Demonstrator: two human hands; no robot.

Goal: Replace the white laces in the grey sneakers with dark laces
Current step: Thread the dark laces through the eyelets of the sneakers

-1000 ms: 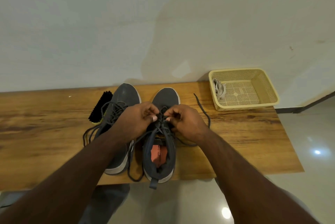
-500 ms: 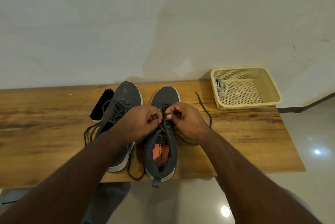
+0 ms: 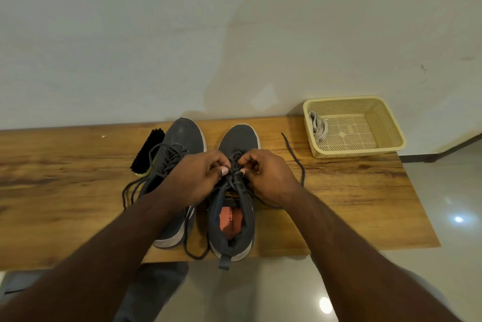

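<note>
On the long wood-grain tabletop (image 3: 339,191), against a pale wall, I see the two grey knit sneakers with white soles standing side by side, toes pointing at the wall. Both of my hands are working over the right-hand grey sneaker (image 3: 233,217), whose orange insole shows through the open collar and whose heel tab hangs just past the table's near edge. My left hand (image 3: 198,178) is curled, thumb and fingers pinching the dark grey shoelace (image 3: 236,177) at the middle of the lacing; my right hand (image 3: 268,178) is curled the same way, pinching the same lace from the other side, the two thumbs almost touching. One loose end of that lace runs out to the right across the wood and ends near the basket; another loop trails down between the shoes toward the near edge. The left-hand grey sneaker (image 3: 180,144) is already threaded with a dark lace, its free ends sagging in loops onto the table on its left side; my left forearm crosses over its heel. A black-bristled shoe brush (image 3: 147,151) lies just beside that shoe, at its far left. At the far right end of the table sits a cream perforated plastic basket (image 3: 386,123), and a bundle of white laces (image 3: 317,126) rests in its left corner, well apart from the shoes.
</note>
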